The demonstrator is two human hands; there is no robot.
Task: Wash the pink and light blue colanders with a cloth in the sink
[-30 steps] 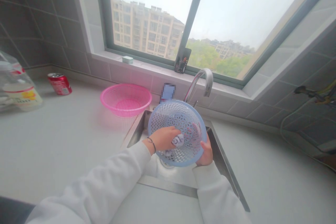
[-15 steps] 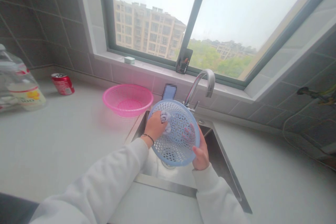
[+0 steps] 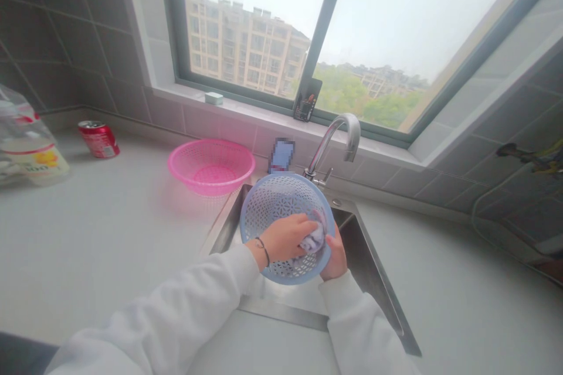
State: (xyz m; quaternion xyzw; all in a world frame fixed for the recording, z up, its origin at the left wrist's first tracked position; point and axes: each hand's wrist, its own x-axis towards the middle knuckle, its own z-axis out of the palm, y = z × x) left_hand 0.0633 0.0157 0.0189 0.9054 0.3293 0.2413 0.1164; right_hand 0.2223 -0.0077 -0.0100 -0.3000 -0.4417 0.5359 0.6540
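Observation:
A round blue perforated plastic basket (image 3: 275, 208) is tilted over the steel sink (image 3: 224, 222). My right hand (image 3: 337, 256) holds its lower right rim, with the fingers behind the basket. My left hand (image 3: 285, 238) presses a crumpled white-and-lilac cloth (image 3: 315, 239) against the inside of the basket, near the right wall. A bracelet circles my left wrist. White sleeves cover both forearms. The sink drain is mostly hidden beneath the basket.
A chrome faucet (image 3: 336, 140) rises behind the sink, beside a pixelated blue object (image 3: 282, 155). On the counter (image 3: 109, 246) stand a pink basket (image 3: 211, 167), a red can (image 3: 99, 139) and a plastic bottle (image 3: 30, 149). A window is behind.
My left hand has moved the cloth from the basket's upper left to its lower right. The basket has shifted slightly left and now shows a rounder outline.

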